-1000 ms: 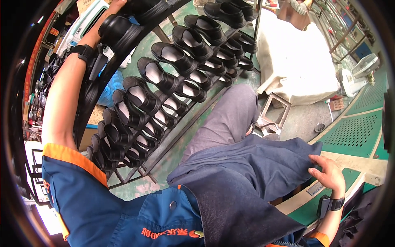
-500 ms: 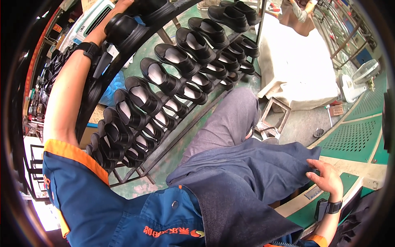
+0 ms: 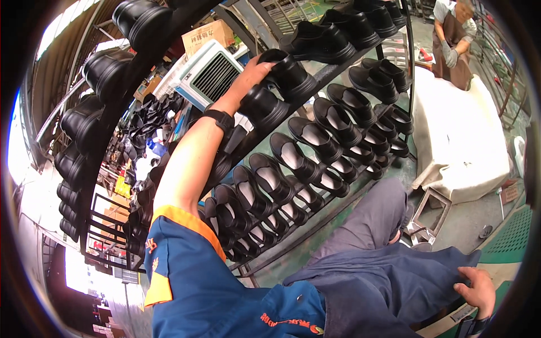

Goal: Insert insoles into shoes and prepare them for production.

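Note:
My left hand [image 3: 251, 79] reaches up to the top tier of a black shoe rack [image 3: 248, 147]. It grips the back of a black shoe [image 3: 290, 78], whose body hides some of the fingers. Just below the hand, a second black shoe [image 3: 262, 106] stands on the same tier. At the lower right, my right hand [image 3: 478, 288] rests by the edge of the dark blue apron [image 3: 372, 276] across my lap. Its thumb and fingers are apart, and it holds nothing.
Lower tiers carry rows of black shoes [image 3: 293, 153] with pale insoles. Behind the rack stands a white air cooler [image 3: 213, 76]. A cream cloth-covered block [image 3: 459, 135], a metal frame [image 3: 431, 211] and green perforated panels [image 3: 510, 239] lie right. A co-worker in grey gloves [image 3: 449, 55] sits beyond.
My view has swung left and upward, so more of the upper rack, the air cooler and the co-worker show. My left hand stays at the same shoes; my right hand stays near the apron edge.

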Demonstrator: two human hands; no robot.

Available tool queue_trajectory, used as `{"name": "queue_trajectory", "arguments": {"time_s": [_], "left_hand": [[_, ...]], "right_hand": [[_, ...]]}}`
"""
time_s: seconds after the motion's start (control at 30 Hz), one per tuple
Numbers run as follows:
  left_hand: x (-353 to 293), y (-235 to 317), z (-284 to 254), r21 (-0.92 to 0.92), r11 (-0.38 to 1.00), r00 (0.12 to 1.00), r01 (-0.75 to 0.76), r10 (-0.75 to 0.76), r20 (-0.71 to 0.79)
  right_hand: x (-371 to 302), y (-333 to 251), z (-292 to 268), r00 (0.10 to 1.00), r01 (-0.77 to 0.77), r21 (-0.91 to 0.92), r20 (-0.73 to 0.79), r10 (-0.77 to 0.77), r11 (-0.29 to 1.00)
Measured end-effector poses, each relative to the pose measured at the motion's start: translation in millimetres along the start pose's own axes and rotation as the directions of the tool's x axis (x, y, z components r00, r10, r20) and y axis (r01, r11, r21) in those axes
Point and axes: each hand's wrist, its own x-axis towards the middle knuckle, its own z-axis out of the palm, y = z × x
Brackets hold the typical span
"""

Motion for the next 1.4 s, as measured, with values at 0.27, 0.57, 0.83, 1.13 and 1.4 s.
{"name": "queue_trajectory", "arguments": {"time_s": [0.27,0.57,0.83,1.13,1.4], "left_hand": [[-10,8,-1,0.015,1.000,0.999,0.006,-0.005,-0.041],[-5,9,-5,-0.024,0.998,0.998,0.058,-0.059,-0.037],[-12,11,0,0.050,0.996,0.991,0.078,-0.072,-0.113],[-12,15,-3,0.110,0.988,0.988,0.112,-0.098,-0.120],[-10,6,-7,0.183,0.976,0.989,0.118,-0.100,-0.106]], "right_hand": [[-2,-14,-1,0.999,0.043,-0.066,-0.010,-0.043,0.997],[3,-31,-12,0.997,0.071,-0.100,0.034,-0.068,0.992],[0,-43,-17,0.997,-0.004,-0.089,0.081,0.011,0.996],[-1,-35,-15,0.997,0.014,-0.101,0.080,-0.006,0.995],[-1,-37,-16,0.997,0.012,-0.084,0.075,-0.005,0.996]]}}
